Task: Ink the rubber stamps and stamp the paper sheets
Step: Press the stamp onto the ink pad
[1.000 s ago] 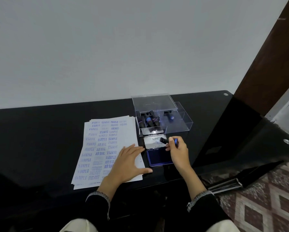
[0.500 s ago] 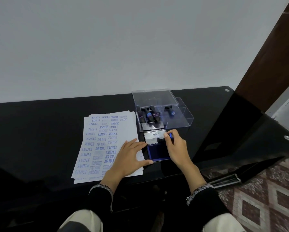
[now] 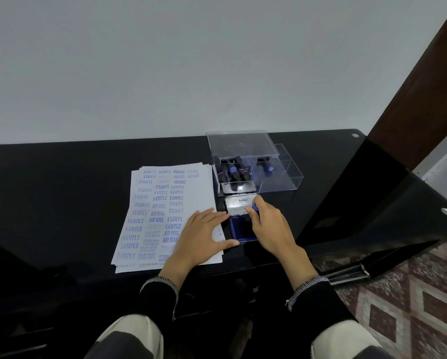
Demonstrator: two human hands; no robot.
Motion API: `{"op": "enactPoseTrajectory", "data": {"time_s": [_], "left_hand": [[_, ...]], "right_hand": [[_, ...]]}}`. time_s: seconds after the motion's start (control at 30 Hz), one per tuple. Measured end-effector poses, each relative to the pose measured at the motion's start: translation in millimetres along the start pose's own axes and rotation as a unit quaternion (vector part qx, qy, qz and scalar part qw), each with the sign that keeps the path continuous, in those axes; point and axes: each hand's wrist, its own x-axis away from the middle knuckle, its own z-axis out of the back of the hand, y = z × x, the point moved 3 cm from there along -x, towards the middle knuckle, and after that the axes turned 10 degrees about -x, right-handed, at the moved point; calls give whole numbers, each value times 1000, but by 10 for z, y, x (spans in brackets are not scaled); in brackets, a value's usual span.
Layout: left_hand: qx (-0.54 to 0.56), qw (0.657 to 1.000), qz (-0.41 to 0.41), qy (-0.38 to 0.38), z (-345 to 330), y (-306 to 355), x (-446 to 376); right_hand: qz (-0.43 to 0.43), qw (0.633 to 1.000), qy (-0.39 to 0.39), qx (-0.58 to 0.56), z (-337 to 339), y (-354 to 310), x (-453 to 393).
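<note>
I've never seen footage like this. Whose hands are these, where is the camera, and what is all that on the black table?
No machine here: a person wears a wide-angle camera on the head, looking down at their own two hands. The left hand lies flat, fingers straight, on a stack of paper sheets covered in blue prints such as SAMPLE and AIR MAIL. The right hand grips a rubber stamp with a blue top over an open ink pad, whose lid stands tilted up behind it. Whether the stamp touches the ink is hidden. Farther back, a clear plastic box holds more stamps. Everything rests on a glossy black table.
</note>
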Motion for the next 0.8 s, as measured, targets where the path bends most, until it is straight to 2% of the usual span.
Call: {"op": "enactPoseTrajectory", "data": {"time_s": [0.4,0.8], "left_hand": [[19,1000,3,0,-17,-28,-14],[15,1000,7,23,-63,-64,-14]], "right_hand": [[-14,999,-28,18,-61,-23,-13],[-11,1000,-7,-11,-136,6,-49]]}}
